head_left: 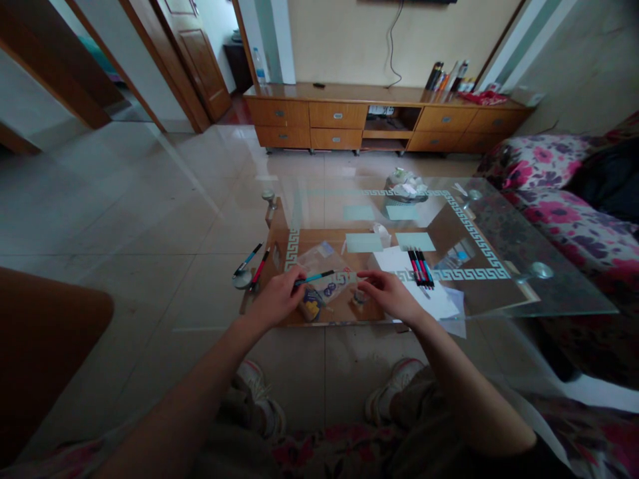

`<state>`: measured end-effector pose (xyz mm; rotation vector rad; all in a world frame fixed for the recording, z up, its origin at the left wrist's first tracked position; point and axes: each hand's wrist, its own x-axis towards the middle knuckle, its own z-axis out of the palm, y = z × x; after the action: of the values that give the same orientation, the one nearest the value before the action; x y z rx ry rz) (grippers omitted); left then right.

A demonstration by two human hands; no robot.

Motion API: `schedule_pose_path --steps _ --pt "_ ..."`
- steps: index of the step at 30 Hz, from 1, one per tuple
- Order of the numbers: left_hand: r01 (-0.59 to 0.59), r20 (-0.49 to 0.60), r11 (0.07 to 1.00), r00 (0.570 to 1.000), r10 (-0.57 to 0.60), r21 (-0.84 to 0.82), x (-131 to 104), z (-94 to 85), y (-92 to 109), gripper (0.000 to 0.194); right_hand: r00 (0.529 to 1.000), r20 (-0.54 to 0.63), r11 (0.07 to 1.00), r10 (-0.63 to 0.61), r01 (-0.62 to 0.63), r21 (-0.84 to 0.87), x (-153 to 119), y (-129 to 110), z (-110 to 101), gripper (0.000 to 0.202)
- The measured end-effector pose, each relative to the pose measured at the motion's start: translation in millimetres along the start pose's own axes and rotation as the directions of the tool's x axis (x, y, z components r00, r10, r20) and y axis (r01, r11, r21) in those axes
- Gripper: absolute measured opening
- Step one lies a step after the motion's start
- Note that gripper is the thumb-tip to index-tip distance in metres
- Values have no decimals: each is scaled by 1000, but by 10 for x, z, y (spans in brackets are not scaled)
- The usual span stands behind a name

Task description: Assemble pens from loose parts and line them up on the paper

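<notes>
My left hand (281,294) is closed round the near end of a blue pen (317,275) with a black tip, held tilted above the glass table. The tip points towards my right hand (387,293), whose fingers are apart with nothing seen between them. By the table's left edge lie another blue pen (248,259) and a red pen (260,267). Right of my right hand, several red and blue pens (421,267) with black ends lie side by side on white paper (394,258). A clear plastic bag (327,256) shows beneath the held pen.
The glass table (564,293) has a patterned border and a shelf below, where a yellow and blue packet (312,305) shows. Behind it stand a filled waste bin (405,189) and a long wooden cabinet (334,116). A flowered sofa (559,163) is at the right.
</notes>
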<state>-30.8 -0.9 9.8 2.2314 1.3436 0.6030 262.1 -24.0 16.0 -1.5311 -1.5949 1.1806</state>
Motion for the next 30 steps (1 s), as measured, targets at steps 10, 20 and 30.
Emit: schedule_pose_path --steps 10,20,30 --pt "-7 89 942 995 39 -334 -88 68 285 11 999 39 994 -39 34 105 2 12 232 38" --pt "221 164 619 975 -149 -754 -54 103 318 24 976 194 914 103 -169 368 -45 -108 217 40" --pt "227 151 644 973 -173 -730 -35 93 313 27 985 132 921 110 -151 360 -23 -39 256 45"
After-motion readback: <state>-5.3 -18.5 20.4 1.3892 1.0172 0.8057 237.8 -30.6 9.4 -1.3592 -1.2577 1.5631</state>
